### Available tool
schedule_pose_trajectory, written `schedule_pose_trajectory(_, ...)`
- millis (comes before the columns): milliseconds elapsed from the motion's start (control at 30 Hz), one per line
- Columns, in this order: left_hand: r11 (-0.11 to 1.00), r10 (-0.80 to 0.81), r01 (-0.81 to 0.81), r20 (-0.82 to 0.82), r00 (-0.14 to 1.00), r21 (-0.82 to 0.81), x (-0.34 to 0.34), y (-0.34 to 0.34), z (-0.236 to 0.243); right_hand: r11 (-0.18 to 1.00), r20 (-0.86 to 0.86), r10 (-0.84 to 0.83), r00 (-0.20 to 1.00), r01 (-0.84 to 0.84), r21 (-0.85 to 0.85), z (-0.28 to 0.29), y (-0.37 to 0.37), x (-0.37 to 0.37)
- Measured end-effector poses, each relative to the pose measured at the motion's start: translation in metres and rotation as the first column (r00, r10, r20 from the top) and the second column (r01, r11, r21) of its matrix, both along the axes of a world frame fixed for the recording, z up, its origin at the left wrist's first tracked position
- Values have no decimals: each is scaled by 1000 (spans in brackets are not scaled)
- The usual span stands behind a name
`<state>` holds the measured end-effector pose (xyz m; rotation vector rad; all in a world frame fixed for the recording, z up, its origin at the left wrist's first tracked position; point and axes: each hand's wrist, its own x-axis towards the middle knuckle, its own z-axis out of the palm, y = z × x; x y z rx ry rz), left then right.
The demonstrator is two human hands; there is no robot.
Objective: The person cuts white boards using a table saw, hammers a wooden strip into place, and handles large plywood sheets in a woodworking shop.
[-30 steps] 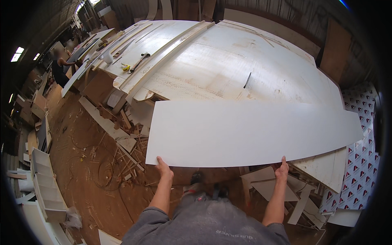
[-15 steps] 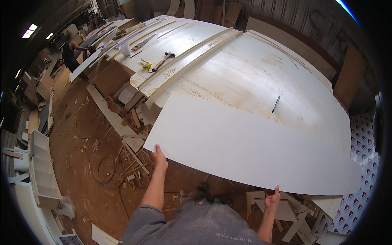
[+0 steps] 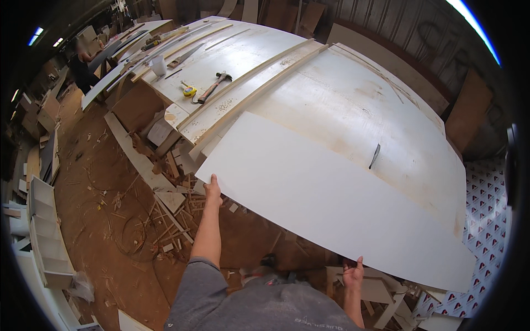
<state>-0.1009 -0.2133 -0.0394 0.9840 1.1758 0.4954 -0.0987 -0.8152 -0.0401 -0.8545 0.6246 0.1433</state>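
Observation:
A large white panel (image 3: pixel 331 204) lies across the near part of a big worktable (image 3: pixel 337 99), its long near edge overhanging toward me. At its left near corner my left hand (image 3: pixel 212 189) grips the edge, thumb on top and the fingers hidden underneath. Farther right along the same edge, my right hand (image 3: pixel 353 271) holds the panel the same way, with the thumb up at the rim. Just beyond the panel's far edge a dark, thin pen-like tool (image 3: pixel 375 156) rests on the tabletop.
Wooden strips (image 3: pixel 259 88) run across the table. Left of them lie a hammer (image 3: pixel 215 87), a yellow tape measure (image 3: pixel 189 90), a handsaw (image 3: pixel 185 57) and a white cup (image 3: pixel 158 65). Wood offcuts (image 3: pixel 174 201) litter the floor. Another person (image 3: pixel 81 69) stands at the far left.
The panel has turned clockwise: its left end moved away from me and its right end came nearer. My left hand went forward with it; my right hand shifted slightly left and nearer.

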Motion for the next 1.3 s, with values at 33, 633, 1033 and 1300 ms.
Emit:
schedule_pose_trajectory(33,999,-28,28,25,999,-21,12,-4,1,999,-9,-40,999,40,-17,5,0,0)
schedule_pose_trajectory(633,998,13,-5,114,993,-65,44,-229,4,863,9,-489,872,486,-135,-9,-274,63)
schedule_pose_trajectory(1033,980,132,-117,-88,987,160,43,-198,2,941,4,-338,941,338,-19,-7,-257,11)
schedule_pose_trajectory(1300,961,128,-116,-33,991,251,37,-182,-1,955,-99,-292,951,285,-81,0,-244,-31)
